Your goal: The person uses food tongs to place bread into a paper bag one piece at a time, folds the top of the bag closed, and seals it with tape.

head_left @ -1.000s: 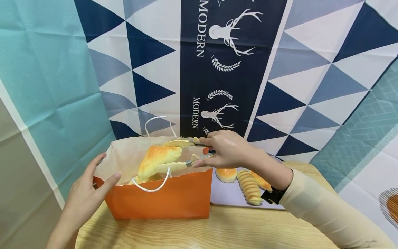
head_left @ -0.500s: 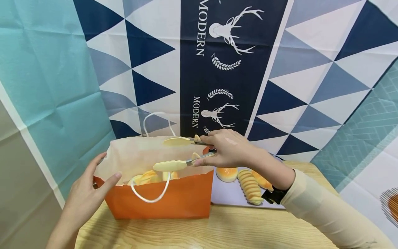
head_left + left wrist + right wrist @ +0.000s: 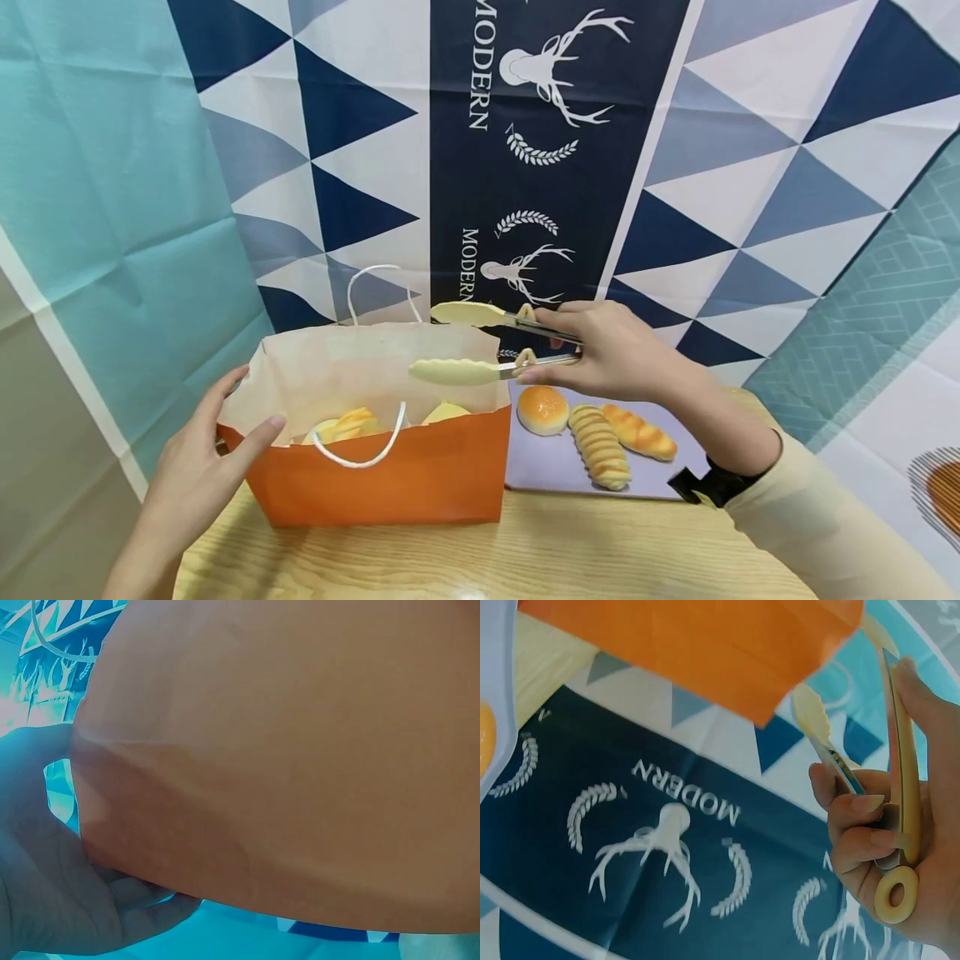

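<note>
An orange paper bag (image 3: 375,487) with white cord handles stands upright on the table, its mouth open. My left hand (image 3: 197,462) holds the bag's left side, thumb over the rim; the left wrist view shows the fingers (image 3: 154,911) curled along the bag's edge. My right hand (image 3: 618,354) grips a pair of tongs (image 3: 906,772) with pale yellow tips. The tips are spread apart above the bag's right end, with nothing between them. Inside the bag lie pieces of bread (image 3: 348,425), partly hidden by the front wall.
Right of the bag, a pale purple tray (image 3: 540,475) bears a round bun (image 3: 543,410), a ridged roll (image 3: 600,447) and a longer golden bread (image 3: 640,432). All rest on a wooden table (image 3: 570,550). A patterned cloth (image 3: 367,158) hangs behind.
The tongs have let a golden, wedge-shaped bread drop into the bag. My right hand has then moved right with the tongs, toward the tray side. My left hand stays on the bag.
</note>
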### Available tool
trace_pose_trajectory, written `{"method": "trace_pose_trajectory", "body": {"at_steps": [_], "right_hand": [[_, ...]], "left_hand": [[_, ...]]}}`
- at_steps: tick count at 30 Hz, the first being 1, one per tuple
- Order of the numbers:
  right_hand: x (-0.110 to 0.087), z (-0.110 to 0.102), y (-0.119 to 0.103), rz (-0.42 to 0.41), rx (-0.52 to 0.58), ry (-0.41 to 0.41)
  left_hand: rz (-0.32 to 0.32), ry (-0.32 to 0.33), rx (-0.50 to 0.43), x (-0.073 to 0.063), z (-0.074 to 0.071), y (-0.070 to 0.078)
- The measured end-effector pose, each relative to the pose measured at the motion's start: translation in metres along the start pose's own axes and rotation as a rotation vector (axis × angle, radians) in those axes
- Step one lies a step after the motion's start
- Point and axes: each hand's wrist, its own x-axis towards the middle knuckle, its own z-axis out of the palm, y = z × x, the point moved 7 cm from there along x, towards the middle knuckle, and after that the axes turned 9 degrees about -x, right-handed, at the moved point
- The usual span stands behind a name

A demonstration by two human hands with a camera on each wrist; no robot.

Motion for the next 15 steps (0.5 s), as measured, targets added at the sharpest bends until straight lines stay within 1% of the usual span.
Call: {"method": "trace_pose_trajectory", "body": {"at_steps": [10,15], "right_hand": [[-0.041,-0.015,0.041,0.085,0.0,0.023],[-0.06,-0.012,0.066,0.169,-0.021,0.009]], "left_hand": [[-0.004,-0.003,0.011,0.001,0.0,-0.001],[-0.004,-0.006,0.011,0.001,0.001,-0.002]]}}
